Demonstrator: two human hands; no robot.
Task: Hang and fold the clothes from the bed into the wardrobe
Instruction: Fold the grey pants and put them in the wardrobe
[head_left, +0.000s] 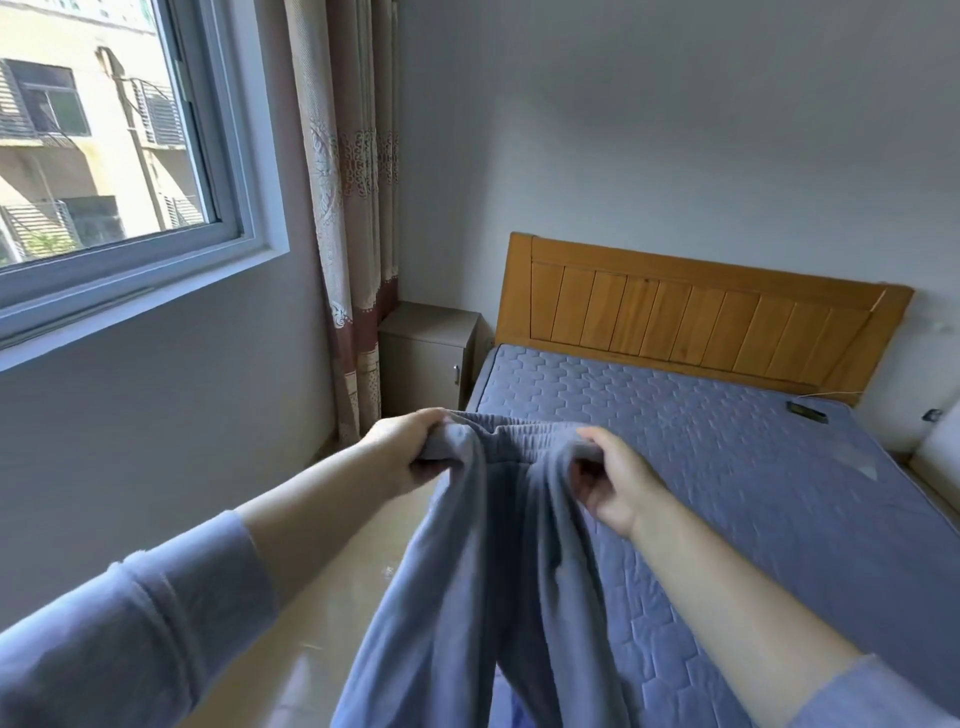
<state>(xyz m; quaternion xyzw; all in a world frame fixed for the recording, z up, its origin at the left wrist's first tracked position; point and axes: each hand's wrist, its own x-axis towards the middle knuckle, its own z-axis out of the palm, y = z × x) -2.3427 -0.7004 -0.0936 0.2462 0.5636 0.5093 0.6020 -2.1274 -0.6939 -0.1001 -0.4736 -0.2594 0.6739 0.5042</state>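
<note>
The person is holding up a pair of blue-grey trousers (483, 597) by the elasticated waistband (524, 441), clear of the bed. The left hand (410, 447) is gripping one end of the waistband, its fingers curled tightly round a bunch of cloth. The right hand (618, 488) is gripping the other end, with the thumb on top and the fingers clenched round the fabric underneath. The waistband is running roughly level between the two hands and sagging slightly in the middle.

The trousers' long axis is running from the waistband, at the far end, down towards the person. The two legs are hanging side by side and passing out of view at the bottom. The garment is hanging over the window-side edge of the blue quilted mattress (727, 441), partly above the pale floor (332, 597).

Both forearms are reaching forward out of light blue sleeves (130, 623). A small dark object (805, 413) is lying on the mattress near the far corner, just below the wooden headboard (691, 317). A grey nightstand (426, 353) is standing beside the headboard, next to a patterned curtain (353, 208) and a window (104, 130).
</note>
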